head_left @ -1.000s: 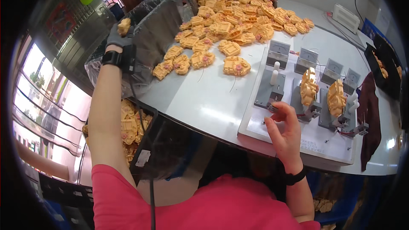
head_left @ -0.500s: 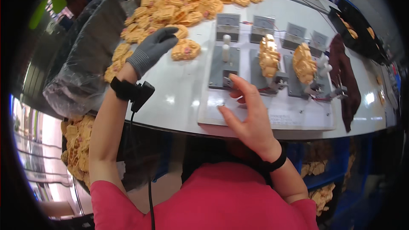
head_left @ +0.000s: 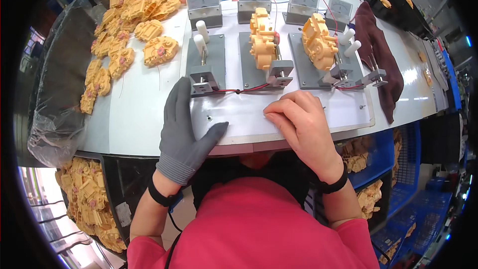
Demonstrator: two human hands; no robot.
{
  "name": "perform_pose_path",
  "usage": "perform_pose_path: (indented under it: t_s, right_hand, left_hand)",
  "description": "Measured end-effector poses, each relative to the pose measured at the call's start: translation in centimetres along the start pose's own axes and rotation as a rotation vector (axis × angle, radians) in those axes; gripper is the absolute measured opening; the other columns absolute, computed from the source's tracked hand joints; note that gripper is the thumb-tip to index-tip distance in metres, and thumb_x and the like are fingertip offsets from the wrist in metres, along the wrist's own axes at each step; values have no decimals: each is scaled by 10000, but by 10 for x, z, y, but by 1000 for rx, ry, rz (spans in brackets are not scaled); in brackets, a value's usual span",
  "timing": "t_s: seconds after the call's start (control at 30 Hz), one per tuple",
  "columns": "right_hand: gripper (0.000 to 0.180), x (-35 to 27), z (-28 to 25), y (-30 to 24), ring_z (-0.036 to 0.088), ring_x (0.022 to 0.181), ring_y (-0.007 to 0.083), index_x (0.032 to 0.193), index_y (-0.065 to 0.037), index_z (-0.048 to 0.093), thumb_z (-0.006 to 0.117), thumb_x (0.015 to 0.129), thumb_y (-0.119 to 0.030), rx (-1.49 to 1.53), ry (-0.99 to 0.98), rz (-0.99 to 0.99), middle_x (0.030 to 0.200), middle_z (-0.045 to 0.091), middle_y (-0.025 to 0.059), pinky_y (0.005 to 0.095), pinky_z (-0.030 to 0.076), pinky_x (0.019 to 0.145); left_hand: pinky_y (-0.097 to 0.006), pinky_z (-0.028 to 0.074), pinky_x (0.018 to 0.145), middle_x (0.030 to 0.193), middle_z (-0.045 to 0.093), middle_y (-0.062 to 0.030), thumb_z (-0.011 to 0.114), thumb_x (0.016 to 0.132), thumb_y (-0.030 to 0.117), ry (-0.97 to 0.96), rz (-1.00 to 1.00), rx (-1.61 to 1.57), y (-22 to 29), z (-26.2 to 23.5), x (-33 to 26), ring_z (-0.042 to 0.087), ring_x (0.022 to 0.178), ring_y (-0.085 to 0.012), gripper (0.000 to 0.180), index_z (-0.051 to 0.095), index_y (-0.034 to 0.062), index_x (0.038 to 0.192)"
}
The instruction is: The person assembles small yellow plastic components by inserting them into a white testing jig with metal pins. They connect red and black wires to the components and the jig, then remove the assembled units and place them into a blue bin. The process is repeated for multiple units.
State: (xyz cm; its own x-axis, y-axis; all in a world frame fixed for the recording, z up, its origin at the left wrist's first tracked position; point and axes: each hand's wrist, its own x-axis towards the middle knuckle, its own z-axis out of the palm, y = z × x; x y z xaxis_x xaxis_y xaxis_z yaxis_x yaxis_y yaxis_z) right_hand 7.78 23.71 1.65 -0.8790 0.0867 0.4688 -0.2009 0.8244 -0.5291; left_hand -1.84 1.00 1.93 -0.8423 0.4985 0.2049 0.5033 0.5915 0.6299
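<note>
My left hand (head_left: 185,132), in a grey glove, rests at the near left of the white test board (head_left: 308,117). Its thumb and fingers are spread around a small metal toggle switch (head_left: 209,118), without visible contact. Bare, my right hand (head_left: 304,127) is pinched low over the board's middle; what its fingertips hold, if anything, is hidden. Behind it, one tan plastic gearbox-like part (head_left: 262,42) stands on the middle grey fixture (head_left: 247,72), another tan part (head_left: 318,42) on the right one. The left grey fixture (head_left: 217,52) bears only white pegs (head_left: 201,32) and a metal clamp (head_left: 202,77).
Several panel meters (head_left: 204,7) line the board's back. A pile of tan parts (head_left: 144,0) covers the table's far left, beside a plastic-wrapped bin (head_left: 62,79). A dark cloth (head_left: 378,55) lies right of the board, and a black tray (head_left: 393,0) stands beyond.
My left hand has come from beside the tan pile down to the board's near left. My right hand's fingers have drawn together into a pinch. The whole view has shifted.
</note>
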Motion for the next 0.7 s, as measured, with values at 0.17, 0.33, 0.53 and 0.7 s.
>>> perform_pose_path:
  t_s: [0.17, 0.33, 0.53, 0.7]
  right_hand:
    - [67, 0, 1, -2, 580, 876, 250, 894, -74, 682, 717, 842, -98, 28, 30, 48, 875, 603, 42, 374, 421, 783]
    - [65, 0, 0, -1, 585, 874, 249, 886, -75, 683, 720, 840, -101, 60, 34, 54, 865, 607, 43, 372, 425, 784]
    - [90, -3, 2, 3, 582, 882, 244, 920, -84, 676, 719, 844, -106, 68, 51, 25, 889, 605, 40, 362, 423, 788]
    - [96, -3, 3, 1, 570, 867, 234, 940, -105, 676, 715, 852, -112, 53, 56, -5, 895, 585, 30, 358, 420, 793]
  left_hand:
    - [-452, 365, 1125, 1505, 357, -261, 771, 804, 328, 10, 92, 117, -6, 4, -2, 365, 1392, -415, 926, 281, -18, 1509]
    - [-451, 358, 1131, 1516, 348, -257, 774, 802, 304, 13, 74, 90, -7, 6, -3, 361, 1397, -418, 911, 290, -8, 1508]
    - [-448, 353, 1133, 1523, 361, -226, 788, 770, 229, 25, 92, 29, -13, 7, -4, 382, 1392, -404, 910, 298, 10, 1505]
    - [-448, 352, 1131, 1502, 378, -225, 774, 767, 212, 26, 30, -8, -12, 5, -6, 406, 1371, -403, 895, 304, 14, 1502]
